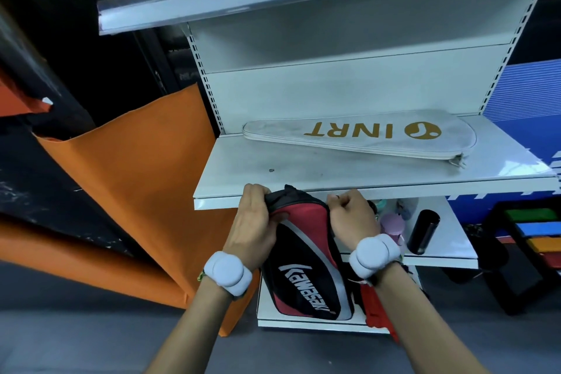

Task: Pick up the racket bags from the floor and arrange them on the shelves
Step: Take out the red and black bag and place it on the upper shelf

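Observation:
A red, black and grey racket bag (306, 270) with white lettering hangs upright in front of the white shelf unit. My left hand (253, 222) grips its top left edge and my right hand (349, 218) grips its top right edge, both just below the front lip of the middle shelf (243, 170). A white racket bag (364, 135) with gold lettering lies flat at the back of that shelf. Something red (375, 307) shows behind my right forearm, low down.
An upper shelf (212, 3) juts out overhead. The lower shelf (449, 243) holds a black bottle (423, 231) and pale bottles (393, 222). Orange sheeting (136, 176) hangs at the left. A black rack with coloured blocks (537, 231) stands at the right. The floor is grey.

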{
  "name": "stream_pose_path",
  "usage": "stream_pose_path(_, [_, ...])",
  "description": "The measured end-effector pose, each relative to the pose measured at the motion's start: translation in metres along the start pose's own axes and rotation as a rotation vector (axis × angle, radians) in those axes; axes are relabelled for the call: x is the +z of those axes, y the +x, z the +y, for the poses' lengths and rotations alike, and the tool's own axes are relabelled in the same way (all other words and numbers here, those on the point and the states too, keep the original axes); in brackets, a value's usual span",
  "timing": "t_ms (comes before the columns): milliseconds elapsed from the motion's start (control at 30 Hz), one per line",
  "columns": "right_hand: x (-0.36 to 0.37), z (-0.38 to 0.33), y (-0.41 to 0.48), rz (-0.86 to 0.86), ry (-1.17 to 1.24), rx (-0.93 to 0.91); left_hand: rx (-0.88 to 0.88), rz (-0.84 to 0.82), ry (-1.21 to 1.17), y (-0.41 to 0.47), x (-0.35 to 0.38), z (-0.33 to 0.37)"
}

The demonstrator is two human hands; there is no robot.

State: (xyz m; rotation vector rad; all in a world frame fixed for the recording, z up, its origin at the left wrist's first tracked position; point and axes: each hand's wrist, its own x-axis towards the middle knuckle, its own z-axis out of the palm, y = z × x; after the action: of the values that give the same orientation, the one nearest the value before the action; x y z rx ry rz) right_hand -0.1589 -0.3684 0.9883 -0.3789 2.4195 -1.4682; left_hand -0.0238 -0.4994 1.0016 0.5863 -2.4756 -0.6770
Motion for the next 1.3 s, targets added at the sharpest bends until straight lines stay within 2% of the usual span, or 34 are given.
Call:
stream_pose_path(67, [0.005, 0.002, -0.005, 0.030, 0.033, -0.048, 0.004, 0.022, 0.060, -0.003, -0.001, 0.000])
stream_pose_path(133, [0.009, 0.002, -0.008, 0.049, 0.073, -0.088, 0.019, 0.085, 0.219, -0.004, -0.003, 0.000])
stream_pose_path(200, [0.010, -0.001, -0.011, 0.047, 0.087, -0.120, 0.149, 0.150, 0.379, -0.004, -0.005, 0.004])
stream_pose_path(300, [0.015, -0.007, -0.015, 0.005, 0.083, -0.172, 0.414, 0.160, 0.564, 0.002, -0.008, 0.015])
stream_pose_path(367, [0.016, -0.007, -0.017, 0.011, 0.058, -0.189, 0.471, 0.151, 0.585, 0.005, -0.012, 0.018])
stream_pose_path(500, [0.017, -0.003, -0.019, -0.004, -0.039, -0.131, 0.410, 0.125, 0.509, 0.003, -0.020, 0.018])
stream_pose_path(667, [0.023, 0.009, -0.031, 0.136, -0.194, -0.026, 0.327, 0.099, 0.398, 0.000, -0.013, 0.018])
stream_pose_path(800, [0.018, 0.022, -0.031, 0.142, -0.241, 0.049, 0.307, 0.090, 0.348, 0.001, -0.009, 0.013])
stream_pose_path(1033, [0.031, 0.036, -0.036, 0.225, -0.131, 0.015, 0.323, 0.139, 0.314, 0.001, -0.003, 0.013])
stream_pose_path(1300, [0.031, 0.075, -0.022, 0.247, -0.072, 0.182, 0.306, 0.188, 0.365, 0.009, -0.017, 0.005])
